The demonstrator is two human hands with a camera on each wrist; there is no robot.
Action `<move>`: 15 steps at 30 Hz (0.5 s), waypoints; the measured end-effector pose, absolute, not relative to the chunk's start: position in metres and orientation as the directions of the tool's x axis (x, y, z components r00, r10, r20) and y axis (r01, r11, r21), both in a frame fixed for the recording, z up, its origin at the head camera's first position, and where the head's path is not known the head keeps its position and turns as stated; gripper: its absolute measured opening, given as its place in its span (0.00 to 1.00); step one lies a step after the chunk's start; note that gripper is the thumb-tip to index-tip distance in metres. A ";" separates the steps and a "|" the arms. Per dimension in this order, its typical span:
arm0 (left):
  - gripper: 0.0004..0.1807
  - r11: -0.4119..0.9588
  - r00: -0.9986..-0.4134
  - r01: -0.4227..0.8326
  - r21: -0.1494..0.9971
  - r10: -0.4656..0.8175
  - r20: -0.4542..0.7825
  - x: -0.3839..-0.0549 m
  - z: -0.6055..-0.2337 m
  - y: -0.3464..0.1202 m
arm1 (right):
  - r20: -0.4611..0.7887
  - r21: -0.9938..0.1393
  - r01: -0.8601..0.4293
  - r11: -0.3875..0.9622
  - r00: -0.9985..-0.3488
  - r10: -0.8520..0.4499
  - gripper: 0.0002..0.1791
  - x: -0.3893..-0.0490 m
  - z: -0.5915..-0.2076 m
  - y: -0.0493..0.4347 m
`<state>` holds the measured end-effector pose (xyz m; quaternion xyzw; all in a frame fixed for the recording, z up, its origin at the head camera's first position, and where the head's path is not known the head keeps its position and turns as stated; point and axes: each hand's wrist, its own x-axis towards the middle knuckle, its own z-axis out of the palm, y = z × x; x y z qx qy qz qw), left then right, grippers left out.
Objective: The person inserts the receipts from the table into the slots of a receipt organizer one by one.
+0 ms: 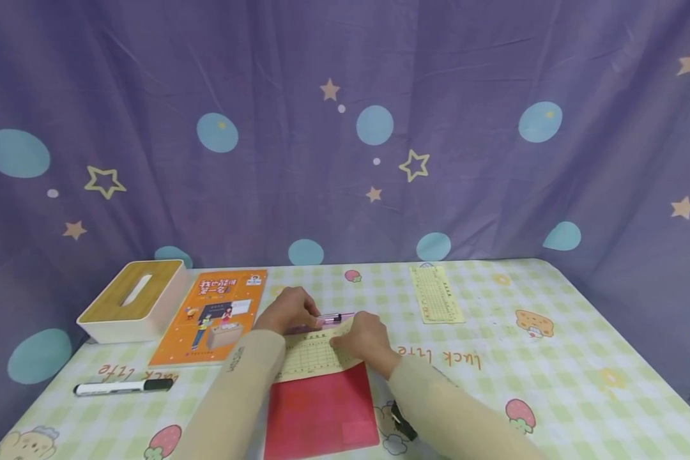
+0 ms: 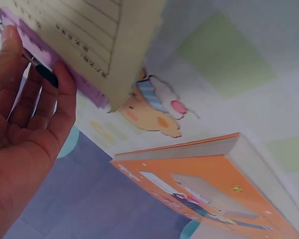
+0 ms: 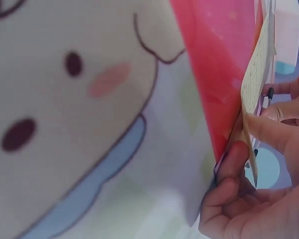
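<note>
A red clipboard (image 1: 322, 415) lies in front of me, its metal clip (image 2: 44, 71) with black tips at the far end. A yellow sheet of printed grid paper (image 1: 310, 358) covers its upper part, over a pink-purple strip (image 2: 92, 93) by the clip. My left hand (image 1: 290, 310) pinches the clip's wire, with the thumb on the near side and fingers behind it in the left wrist view. My right hand (image 1: 368, 338) pinches the paper's right side between thumb and fingers. In the right wrist view, its curled lower fingers (image 3: 222, 199) sit at the board's edge.
An orange book (image 1: 207, 319) lies left of the clipboard, beside a tissue box (image 1: 167, 306) with a wooden lid. Nearer is a white marker (image 1: 115, 388) with a black cap. Another yellow sheet (image 1: 437, 294) lies at the back right. A black object (image 1: 402, 421) shows beside my right sleeve.
</note>
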<state>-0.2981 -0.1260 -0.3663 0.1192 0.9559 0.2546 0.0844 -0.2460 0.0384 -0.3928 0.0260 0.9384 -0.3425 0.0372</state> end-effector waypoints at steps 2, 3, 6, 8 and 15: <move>0.05 0.845 -0.954 0.175 0.506 0.272 -0.123 -0.299 -0.365 -0.126 | -0.096 -0.640 0.077 0.764 -0.995 0.021 0.26 -0.247 -0.391 0.039; 0.05 0.844 -0.953 0.171 0.508 0.273 -0.132 -0.300 -0.364 -0.126 | -0.099 -0.639 0.077 0.765 -0.995 0.017 0.26 -0.248 -0.391 0.039; 0.04 0.839 -0.950 0.158 0.520 0.273 -0.152 -0.303 -0.364 -0.126 | -0.116 -0.640 0.082 0.764 -0.993 0.009 0.26 -0.251 -0.389 0.041; 0.04 0.838 -0.950 0.146 0.526 0.268 -0.162 -0.305 -0.365 -0.127 | -0.126 -0.641 0.086 0.762 -0.992 0.005 0.25 -0.252 -0.387 0.042; 0.04 0.841 -0.946 0.144 0.522 0.272 -0.177 -0.306 -0.364 -0.127 | -0.143 -0.636 0.115 0.763 -0.989 0.030 0.24 -0.257 -0.387 0.040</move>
